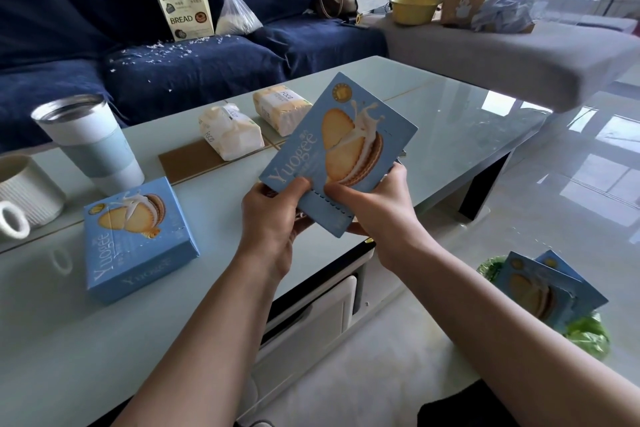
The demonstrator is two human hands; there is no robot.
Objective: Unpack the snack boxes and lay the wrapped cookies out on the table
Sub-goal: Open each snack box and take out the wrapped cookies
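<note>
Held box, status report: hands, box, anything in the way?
Both hands, left and right, grip box above table. Tear strip unopened. Nothing in the way.

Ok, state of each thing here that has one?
Held box: shut, tear strip intact, gripped by left hand and right hand.
Second box: shut, flat on table.
Two cookie packs: wrapped, on table.
Tumbler: upright, lidless.
Discarded boxes: in bin.

Glass table: snack box, tumbler, mug, 2 cookie packs.
</note>
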